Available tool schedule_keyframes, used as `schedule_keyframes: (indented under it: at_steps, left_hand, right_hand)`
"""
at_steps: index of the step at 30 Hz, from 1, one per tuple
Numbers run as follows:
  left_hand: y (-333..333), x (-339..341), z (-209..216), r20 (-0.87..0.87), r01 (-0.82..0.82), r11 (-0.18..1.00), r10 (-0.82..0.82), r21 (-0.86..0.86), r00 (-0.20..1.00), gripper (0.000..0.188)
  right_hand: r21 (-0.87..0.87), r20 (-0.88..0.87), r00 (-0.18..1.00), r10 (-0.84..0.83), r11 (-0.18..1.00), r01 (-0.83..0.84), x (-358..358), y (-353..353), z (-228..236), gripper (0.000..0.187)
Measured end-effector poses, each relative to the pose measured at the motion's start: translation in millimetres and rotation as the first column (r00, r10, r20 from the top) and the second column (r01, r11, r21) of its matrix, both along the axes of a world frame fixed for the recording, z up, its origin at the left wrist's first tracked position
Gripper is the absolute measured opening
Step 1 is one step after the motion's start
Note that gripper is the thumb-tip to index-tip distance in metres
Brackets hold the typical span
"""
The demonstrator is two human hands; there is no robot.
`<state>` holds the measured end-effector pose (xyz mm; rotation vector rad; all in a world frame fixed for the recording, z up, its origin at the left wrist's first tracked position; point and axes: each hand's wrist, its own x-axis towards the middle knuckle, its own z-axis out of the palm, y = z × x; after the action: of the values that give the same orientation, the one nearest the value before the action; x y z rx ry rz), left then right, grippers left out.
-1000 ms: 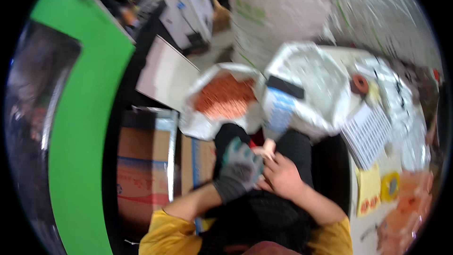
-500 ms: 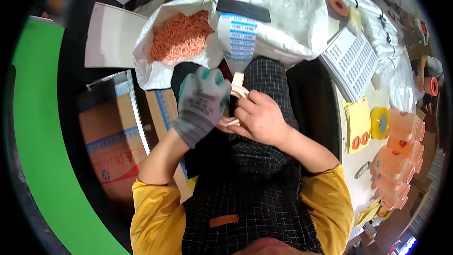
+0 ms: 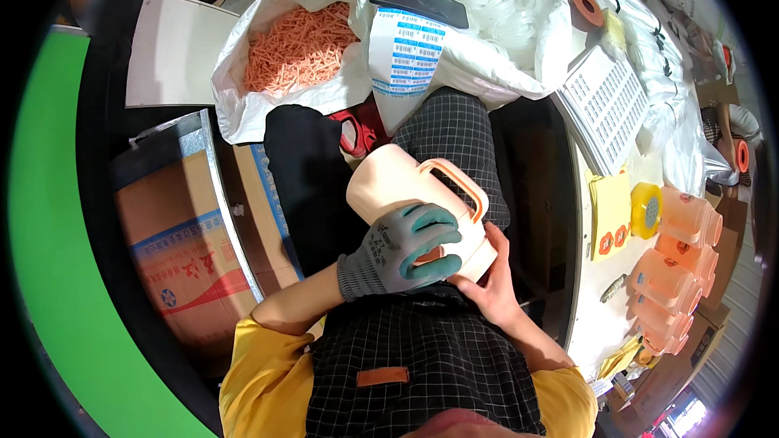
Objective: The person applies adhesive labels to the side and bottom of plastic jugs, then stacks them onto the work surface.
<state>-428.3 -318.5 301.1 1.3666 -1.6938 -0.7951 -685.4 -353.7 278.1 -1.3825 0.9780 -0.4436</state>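
A peach plastic jug [image 3: 381, 182] with a looped handle [image 3: 466, 182] lies tilted across my lap. My left hand [image 3: 410, 247], in a grey glove with teal fingertips, is closed over its side, fingers curled. Between those fingers shows a small orange-red patch that I cannot make out. My bare right hand [image 3: 497, 284] grips the jug's lower right end, thumb below and fingers along the far edge. Part of that end is hidden by both hands.
Ahead stand a white sack of peach strips [image 3: 300, 49] and another of clear plastic rings [image 3: 487, 0], with a phone [image 3: 418, 4] and label sheet [image 3: 415, 53] over its rim. On the right-hand table are sticker sheets [image 3: 604, 109], yellow tape [image 3: 646, 209] and several peach jugs [image 3: 669, 276].
The jug has turned from end-on to lying sideways, and its long side shows now. My gloved left hand has moved right and nearer; my right hand has shifted to the jug's lower end.
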Motion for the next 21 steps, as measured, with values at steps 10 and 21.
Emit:
schedule_keyframes:
  at_steps: [10,21]
  left_hand:
    - [-145,159,-63,0.045,-0.475,0.775,0.504,0.417,0.862,0.059]
    - [-76,111,-47,0.293,-0.64,0.764,0.595,0.081,0.748,0.048]
  right_hand:
    - [-0.49,-0.376,0.899,0.227,0.774,-0.401,26,-38,41,0.114]
    - [-0.362,-0.315,0.913,0.258,0.857,-0.367,15,-41,23,0.109]
